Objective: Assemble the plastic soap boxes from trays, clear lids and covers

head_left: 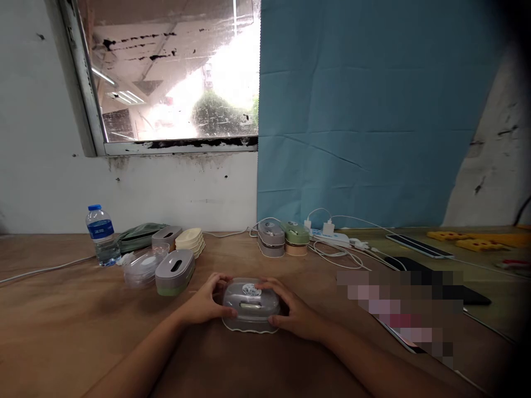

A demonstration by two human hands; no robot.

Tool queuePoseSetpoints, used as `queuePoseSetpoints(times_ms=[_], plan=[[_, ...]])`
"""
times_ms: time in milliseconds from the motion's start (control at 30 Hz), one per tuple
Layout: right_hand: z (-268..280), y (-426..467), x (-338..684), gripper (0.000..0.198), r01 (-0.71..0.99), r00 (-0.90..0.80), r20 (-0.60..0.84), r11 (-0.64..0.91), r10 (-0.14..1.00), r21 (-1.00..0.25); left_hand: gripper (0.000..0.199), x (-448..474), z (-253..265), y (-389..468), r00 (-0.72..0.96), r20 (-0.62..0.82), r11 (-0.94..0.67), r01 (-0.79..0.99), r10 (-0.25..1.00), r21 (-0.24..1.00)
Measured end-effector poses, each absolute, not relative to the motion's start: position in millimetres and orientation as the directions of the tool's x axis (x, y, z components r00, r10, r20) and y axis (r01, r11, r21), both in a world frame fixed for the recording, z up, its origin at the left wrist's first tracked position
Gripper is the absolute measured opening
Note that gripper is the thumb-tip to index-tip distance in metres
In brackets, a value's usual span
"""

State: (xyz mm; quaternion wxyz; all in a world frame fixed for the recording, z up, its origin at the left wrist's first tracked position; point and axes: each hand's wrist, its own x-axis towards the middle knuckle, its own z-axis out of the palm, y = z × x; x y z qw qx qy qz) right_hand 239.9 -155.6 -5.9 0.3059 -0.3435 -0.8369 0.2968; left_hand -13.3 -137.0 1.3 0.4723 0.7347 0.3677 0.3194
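Note:
Directly in front of me a grey, rounded box point(251, 310) lies on the table under a clear plastic cover. It has a slot and a round printed sticker on top, and a pale wavy rim at its base. My left hand point(211, 301) wraps around its left end, thumb at the front and fingers toward the back. From the right, my right hand point(292, 309) grips the other end, with fingers over the top edge near the sticker. Left of it stand a grey-and-green slotted box point(176, 272) and clear plastic covers point(143, 270).
Behind are another grey box point(165, 236), stacked cream wavy-edged trays point(189, 241), a green pouch point(139, 237) and a water bottle point(100, 235). Two finished-looking boxes, grey point(271, 239) and green point(296, 239), stand near a power strip point(329, 237) with cables. A blurred-out phone-like item point(398, 334) lies right.

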Motion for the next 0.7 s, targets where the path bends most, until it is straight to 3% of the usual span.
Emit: queuePoseSetpoints(times_ms=[167, 333, 700], plan=[[0, -161, 241, 0.062, 0.434, -0.648, 0.221, 0.591, 0.729, -0.681, 0.072, -15, -1, -135, 0.532, 0.185, -0.401, 0.326, 0.826, 0.856], [8, -165, 242, 0.067, 0.537, -0.654, 0.146, 0.591, 0.742, -0.601, 0.079, -16, -2, -132, 0.535, 0.170, -0.408, 0.364, 0.828, 0.837], [10, -166, 248, 0.075, 0.587, -0.703, 0.185, 0.707, 0.687, -0.394, 0.070, -24, -5, -126, 0.627, 0.244, -0.450, 0.192, 0.740, 0.872]])
